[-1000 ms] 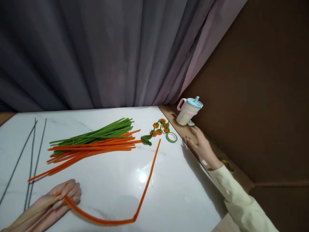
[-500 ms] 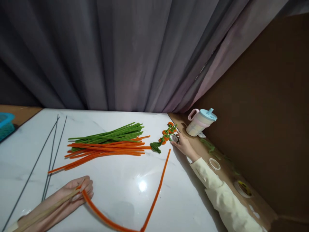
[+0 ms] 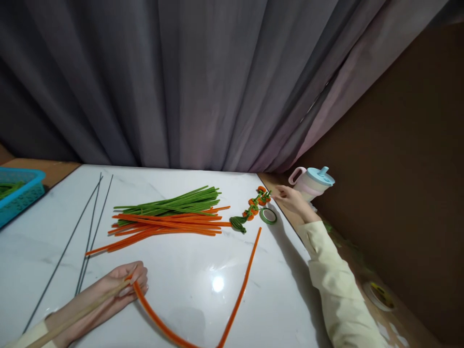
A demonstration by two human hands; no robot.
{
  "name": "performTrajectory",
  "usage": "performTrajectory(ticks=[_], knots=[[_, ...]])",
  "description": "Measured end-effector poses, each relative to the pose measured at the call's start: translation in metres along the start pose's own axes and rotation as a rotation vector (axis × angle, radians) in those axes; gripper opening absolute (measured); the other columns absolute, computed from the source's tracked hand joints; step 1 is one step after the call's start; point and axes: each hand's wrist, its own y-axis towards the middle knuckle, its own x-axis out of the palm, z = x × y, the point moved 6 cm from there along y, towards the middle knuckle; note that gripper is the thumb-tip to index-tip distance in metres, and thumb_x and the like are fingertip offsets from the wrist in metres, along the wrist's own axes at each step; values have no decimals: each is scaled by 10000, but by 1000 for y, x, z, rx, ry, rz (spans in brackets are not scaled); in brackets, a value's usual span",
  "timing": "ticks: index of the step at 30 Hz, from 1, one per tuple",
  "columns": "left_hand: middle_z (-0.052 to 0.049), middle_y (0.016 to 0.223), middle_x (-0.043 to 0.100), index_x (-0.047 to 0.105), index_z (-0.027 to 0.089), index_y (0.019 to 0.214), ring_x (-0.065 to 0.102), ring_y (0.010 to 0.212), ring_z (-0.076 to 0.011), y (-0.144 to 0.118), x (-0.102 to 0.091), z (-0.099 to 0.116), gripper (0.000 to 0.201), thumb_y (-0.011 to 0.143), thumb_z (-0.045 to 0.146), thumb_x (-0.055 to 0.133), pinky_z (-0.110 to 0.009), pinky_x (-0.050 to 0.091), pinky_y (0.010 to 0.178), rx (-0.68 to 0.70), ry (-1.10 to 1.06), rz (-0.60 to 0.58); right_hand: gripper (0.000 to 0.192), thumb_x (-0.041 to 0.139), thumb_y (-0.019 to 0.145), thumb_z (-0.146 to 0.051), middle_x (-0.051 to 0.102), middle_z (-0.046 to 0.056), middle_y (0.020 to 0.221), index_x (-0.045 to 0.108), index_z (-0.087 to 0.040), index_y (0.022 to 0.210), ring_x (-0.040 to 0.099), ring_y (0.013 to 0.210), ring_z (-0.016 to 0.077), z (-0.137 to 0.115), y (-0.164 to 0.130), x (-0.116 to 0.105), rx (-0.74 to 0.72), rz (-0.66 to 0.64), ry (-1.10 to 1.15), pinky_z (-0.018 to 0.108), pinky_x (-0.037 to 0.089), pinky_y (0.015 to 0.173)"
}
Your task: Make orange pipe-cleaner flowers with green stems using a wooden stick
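My left hand [image 3: 128,280] is closed round a thin wooden stick [image 3: 81,311] and the end of an orange pipe cleaner [image 3: 155,321] near the stick's tip. The pipe cleaner sags towards me, then bends up to the right. My right hand [image 3: 292,200] hovers by the table's right edge, beside the cup, fingers stretched leftward and apparently holding nothing. Left of it lie a roll of green tape [image 3: 268,216] and a stem of small orange and green pipe-cleaner pieces [image 3: 255,203]. Green pipe cleaners [image 3: 181,200] and orange pipe cleaners [image 3: 163,227] form a pile mid-table.
Several thin dark wires [image 3: 68,246] lie on the left of the white table [image 3: 181,270]. A blue basket [image 3: 25,200] with green contents stands far left. A lidded cup [image 3: 313,183] and a round roll [image 3: 380,296] rest on the brown surface at right. Curtains hang behind.
My right hand has let go of the tape roll and moved right towards the cup. The left hand keeps its grip. The view has shifted slightly left, showing more of the basket.
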Motion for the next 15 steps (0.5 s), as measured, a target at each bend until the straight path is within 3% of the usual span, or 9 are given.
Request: performTrajectory(ticks=[5, 8, 15], knots=[[37, 558, 382, 441, 153, 507, 384, 533, -88, 10, 2, -1, 389, 508, 128, 829, -213, 437, 571, 50, 77, -172, 261, 541, 874, -348, 656, 104, 1032, 644, -138, 988, 607, 977, 215, -19, 45, 14, 73, -97, -70, 319, 468, 841], [37, 560, 383, 446, 149, 512, 348, 538, -83, 14, 1, -2, 389, 517, 141, 834, -199, 416, 572, 63, 74, -232, 271, 560, 880, -333, 605, 80, 1097, 588, -146, 1074, 594, 968, 196, -25, 68, 33, 153, -205, -111, 393, 491, 835], [32, 540, 358, 469, 146, 515, 339, 547, -93, 16, 2, -4, 304, 571, 103, 765, -192, 387, 566, 55, 51, -330, 262, 530, 904, -307, 591, 71, 1097, 563, -149, 1110, 603, 918, 172, -42, 89, 55, 120, -469, 56, 365, 522, 782]])
